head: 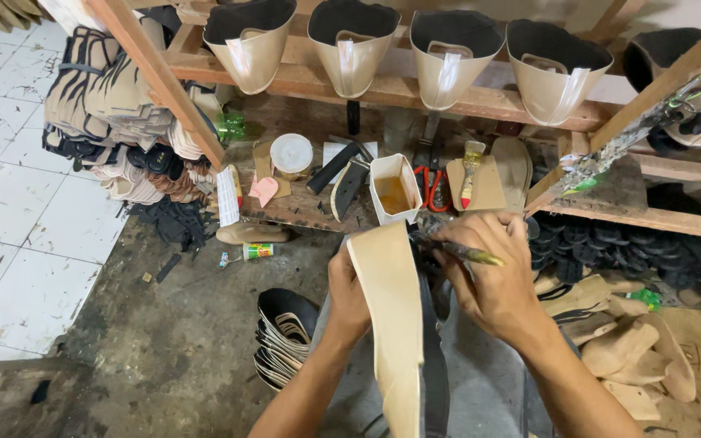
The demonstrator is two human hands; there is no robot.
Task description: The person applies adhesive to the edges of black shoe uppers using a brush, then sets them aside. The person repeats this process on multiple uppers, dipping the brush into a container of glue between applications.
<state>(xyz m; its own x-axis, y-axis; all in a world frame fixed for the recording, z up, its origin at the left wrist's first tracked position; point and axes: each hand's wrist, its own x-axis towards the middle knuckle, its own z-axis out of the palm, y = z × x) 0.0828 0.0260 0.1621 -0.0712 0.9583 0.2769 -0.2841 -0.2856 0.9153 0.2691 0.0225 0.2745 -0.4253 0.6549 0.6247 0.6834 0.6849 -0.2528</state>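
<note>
My left hand (347,294) grips a long beige shoe insole piece (392,316) with a black edge, holding it upright in front of me. My right hand (492,272) is closed around a small brush (458,252) with a yellowish handle, its tip at the top of the insole. Just beyond stands a white carton cup (393,188) holding amber glue.
A wooden rack (415,96) carries several beige shoe uppers (349,45). On the low bench lie a round tin (291,154), red scissors (432,186), a second brush (470,170) and insoles. A stack of black-and-beige soles (284,332) sits at lower left, wooden lasts (622,349) at right.
</note>
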